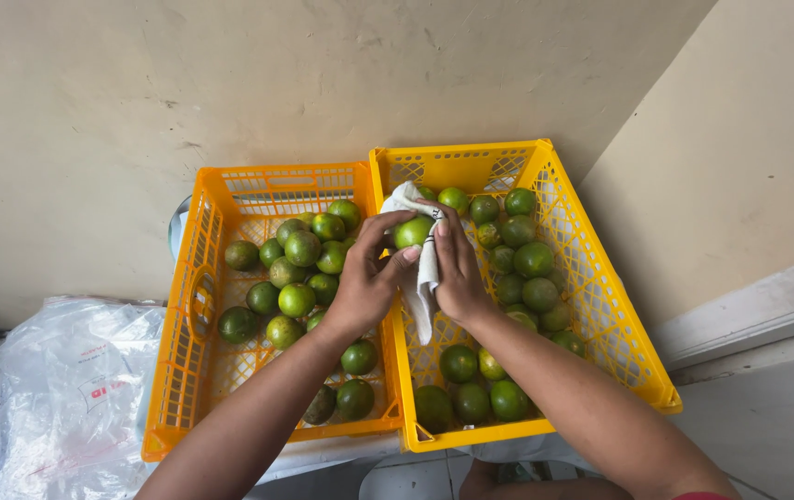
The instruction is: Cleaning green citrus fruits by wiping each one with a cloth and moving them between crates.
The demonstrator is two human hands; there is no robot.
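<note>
I see a green lime (412,231) held up between both hands, above the shared wall where the two yellow crates meet. My left hand (366,282) has its grip closed around the lime from the left side, fingers curled over the top and thumb pressed toward the fruit. My right hand (457,268) is closed on a white cloth (423,268), pressing it against the lime's right side; the cloth wraps behind the fruit and hangs down between the palms. The lime's front face shows bare between the two grips.

Below the left hand sits the left crate (184,370), with limes spread mostly toward its far end. The right crate (619,333) touches it side by side and holds more limes along its right wall and near edge. A clear plastic bag (73,389) lies crumpled on the floor just left of the left crate.
</note>
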